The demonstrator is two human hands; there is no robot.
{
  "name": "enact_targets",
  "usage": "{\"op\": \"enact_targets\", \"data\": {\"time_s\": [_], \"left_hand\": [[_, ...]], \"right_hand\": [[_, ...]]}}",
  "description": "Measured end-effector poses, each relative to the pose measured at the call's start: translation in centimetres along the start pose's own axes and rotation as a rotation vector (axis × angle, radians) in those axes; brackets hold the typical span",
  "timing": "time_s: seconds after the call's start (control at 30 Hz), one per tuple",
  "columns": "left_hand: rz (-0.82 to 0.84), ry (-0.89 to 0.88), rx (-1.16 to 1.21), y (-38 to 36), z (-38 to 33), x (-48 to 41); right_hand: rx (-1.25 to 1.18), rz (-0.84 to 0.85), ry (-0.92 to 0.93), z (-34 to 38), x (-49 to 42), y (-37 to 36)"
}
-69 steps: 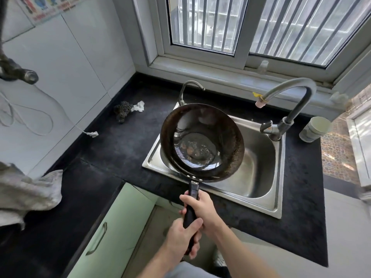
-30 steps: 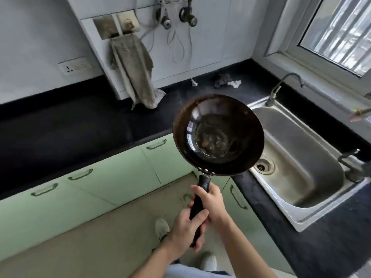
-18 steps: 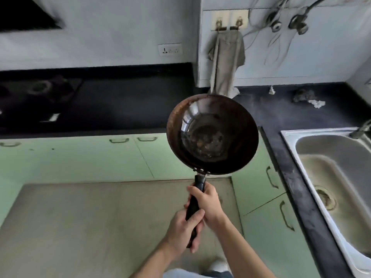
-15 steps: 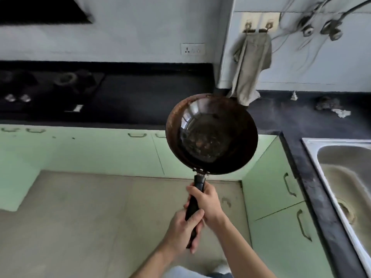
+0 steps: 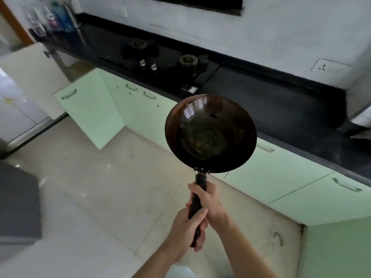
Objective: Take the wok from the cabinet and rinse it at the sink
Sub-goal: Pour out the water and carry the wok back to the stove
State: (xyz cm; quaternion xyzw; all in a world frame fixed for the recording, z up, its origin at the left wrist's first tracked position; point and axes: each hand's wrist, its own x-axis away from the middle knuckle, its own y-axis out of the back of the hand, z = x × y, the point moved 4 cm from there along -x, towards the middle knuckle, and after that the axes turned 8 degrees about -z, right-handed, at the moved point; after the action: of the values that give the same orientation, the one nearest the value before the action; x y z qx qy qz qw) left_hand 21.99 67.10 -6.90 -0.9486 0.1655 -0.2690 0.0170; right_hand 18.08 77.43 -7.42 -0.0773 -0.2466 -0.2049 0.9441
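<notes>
A dark, brown-stained wok [image 5: 210,133] with a black handle hangs in the air in front of me, bowl facing up, over the floor beside the green cabinets. My left hand [image 5: 185,230] grips the lower end of the handle. Just above it my right hand [image 5: 209,199] grips the handle nearer the bowl. A green cabinet door [image 5: 90,109] stands swung open at the left. The sink is out of view.
A black countertop [image 5: 271,101] runs along the wall with a gas stove [image 5: 166,61] on it. Green cabinet fronts [image 5: 281,177] line the right side. A grey object [image 5: 18,201] stands at the left. Pale floor tiles [image 5: 90,187] lie below.
The view has swung left from the sink to the stove and the open cabinet door. The wok has travelled along, held in both hands the same way.
</notes>
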Motion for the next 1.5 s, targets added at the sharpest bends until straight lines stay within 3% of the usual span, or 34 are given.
{"op": "enact_targets", "data": {"time_s": [0.5,0.87,1.23,1.5], "left_hand": [[-0.439,-0.002,0.350,19.3,-3.0,-2.1],[-0.724,-0.058,0.421,32.5,-12.4,-9.9],[-0.878,-0.107,0.545,42.4,-17.1,-14.8],[-0.863,-0.093,0.603,52.6,-17.8,-18.3]], "right_hand": [[0.287,0.421,-0.066,-0.3,-4.4,-24.6],[0.391,0.728,-0.082,5.7,-12.4,-42.8],[0.484,0.867,-0.097,8.1,-16.7,-55.9],[0.576,0.899,-0.051,7.3,-19.6,-66.5]]}}
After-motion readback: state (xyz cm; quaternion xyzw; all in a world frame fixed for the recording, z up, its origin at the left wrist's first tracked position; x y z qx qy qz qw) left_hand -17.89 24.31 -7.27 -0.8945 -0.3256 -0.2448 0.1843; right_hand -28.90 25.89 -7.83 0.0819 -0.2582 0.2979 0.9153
